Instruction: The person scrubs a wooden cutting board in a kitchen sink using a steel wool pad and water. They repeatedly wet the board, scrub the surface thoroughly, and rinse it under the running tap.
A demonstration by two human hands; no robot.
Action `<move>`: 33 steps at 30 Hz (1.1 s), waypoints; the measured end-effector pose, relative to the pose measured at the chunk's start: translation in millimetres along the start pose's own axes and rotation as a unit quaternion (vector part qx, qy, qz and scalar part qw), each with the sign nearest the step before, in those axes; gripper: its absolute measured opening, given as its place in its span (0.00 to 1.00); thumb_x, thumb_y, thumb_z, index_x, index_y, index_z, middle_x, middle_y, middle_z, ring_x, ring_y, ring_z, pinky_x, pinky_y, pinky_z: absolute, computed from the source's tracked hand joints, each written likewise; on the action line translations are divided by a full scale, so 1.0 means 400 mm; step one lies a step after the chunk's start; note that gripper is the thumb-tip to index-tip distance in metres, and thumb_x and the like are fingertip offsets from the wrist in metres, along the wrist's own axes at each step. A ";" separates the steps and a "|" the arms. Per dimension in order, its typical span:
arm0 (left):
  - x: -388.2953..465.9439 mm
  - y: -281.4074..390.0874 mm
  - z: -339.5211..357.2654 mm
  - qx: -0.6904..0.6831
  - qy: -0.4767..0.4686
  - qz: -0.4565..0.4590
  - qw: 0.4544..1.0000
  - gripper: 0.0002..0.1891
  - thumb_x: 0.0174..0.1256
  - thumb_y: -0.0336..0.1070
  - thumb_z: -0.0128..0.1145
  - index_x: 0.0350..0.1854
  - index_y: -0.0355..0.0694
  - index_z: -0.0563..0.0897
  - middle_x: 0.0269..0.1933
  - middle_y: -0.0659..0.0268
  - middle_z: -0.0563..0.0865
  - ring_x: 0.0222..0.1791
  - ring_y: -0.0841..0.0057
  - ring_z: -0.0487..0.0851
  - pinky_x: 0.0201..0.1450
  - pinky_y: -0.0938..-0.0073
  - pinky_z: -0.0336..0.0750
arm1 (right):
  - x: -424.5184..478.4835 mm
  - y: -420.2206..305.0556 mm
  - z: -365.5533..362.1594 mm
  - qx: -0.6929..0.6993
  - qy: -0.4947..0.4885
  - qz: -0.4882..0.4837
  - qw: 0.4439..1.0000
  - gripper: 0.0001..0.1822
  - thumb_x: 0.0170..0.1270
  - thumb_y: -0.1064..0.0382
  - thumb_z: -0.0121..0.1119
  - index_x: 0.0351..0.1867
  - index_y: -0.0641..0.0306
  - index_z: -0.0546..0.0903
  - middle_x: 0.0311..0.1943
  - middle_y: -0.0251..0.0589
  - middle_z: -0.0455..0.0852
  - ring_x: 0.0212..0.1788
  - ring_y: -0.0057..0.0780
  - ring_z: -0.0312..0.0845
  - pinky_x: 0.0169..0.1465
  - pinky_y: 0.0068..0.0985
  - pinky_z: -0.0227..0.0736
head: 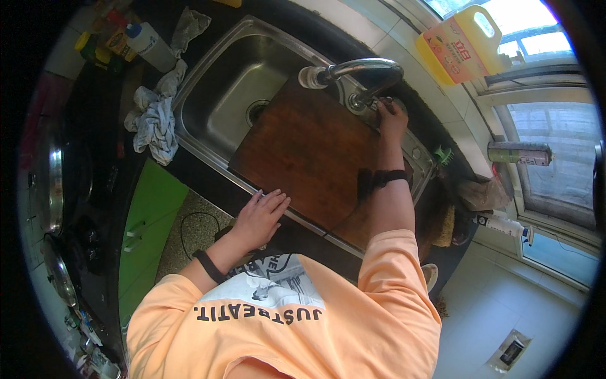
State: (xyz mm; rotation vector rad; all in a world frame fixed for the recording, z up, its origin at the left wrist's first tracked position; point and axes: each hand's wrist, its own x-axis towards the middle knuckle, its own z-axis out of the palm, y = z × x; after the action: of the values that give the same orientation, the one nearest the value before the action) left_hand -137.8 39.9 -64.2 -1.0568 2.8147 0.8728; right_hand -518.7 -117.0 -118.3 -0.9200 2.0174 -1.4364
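My right hand reaches to the base of the chrome gooseneck faucet, its fingers closed about the handle there, which they mostly hide. Flat on the front rim of the stainless steel sink rests my left hand, holding nothing. A large brown wooden board lies slantwise across the sink and covers its right side. The faucet's pale spout end hangs over the board's far edge. No water stream can be made out. To the left, the basin and its drain are in sight.
A crumpled cloth and a blue-capped bottle stand left of the sink. Along the window side are a yellow detergent jug, a spray can and a spray bottle. Pot lids sit far left, past green cabinet doors.
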 end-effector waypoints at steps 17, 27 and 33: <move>0.000 0.000 -0.002 -0.017 0.028 0.009 0.999 0.34 0.58 0.34 0.65 0.68 0.40 0.69 0.68 0.59 0.71 0.72 0.63 0.65 0.74 0.53 0.59 | 0.018 -0.011 -0.031 -0.138 -0.047 -0.078 0.986 0.12 0.57 0.67 0.69 0.43 0.65 0.87 0.33 0.41 0.89 0.34 0.28 0.84 0.40 0.27 0.76; -0.008 -0.006 0.003 -0.005 0.029 0.004 1.000 0.35 0.58 0.34 0.64 0.69 0.42 0.68 0.68 0.60 0.70 0.72 0.65 0.64 0.74 0.56 0.58 | -0.053 -0.111 -0.040 -0.296 -0.036 -0.134 0.945 0.18 0.56 0.65 0.67 0.51 0.53 0.85 0.40 0.45 0.89 0.45 0.41 0.85 0.49 0.34 0.77; -0.006 -0.017 0.022 0.001 0.046 0.002 0.999 0.34 0.57 0.34 0.65 0.69 0.44 0.69 0.69 0.60 0.71 0.72 0.65 0.65 0.74 0.55 0.58 | -0.074 -0.090 -0.040 -0.271 -0.014 -0.153 0.950 0.20 0.53 0.63 0.68 0.51 0.51 0.85 0.33 0.41 0.87 0.37 0.33 0.85 0.44 0.30 0.76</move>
State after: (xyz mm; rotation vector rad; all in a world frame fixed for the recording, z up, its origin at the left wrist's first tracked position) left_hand -133.4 41.7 -74.6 -1.1203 2.8925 0.8428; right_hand -502.4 -92.6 -78.8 -1.5263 2.3739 -0.9999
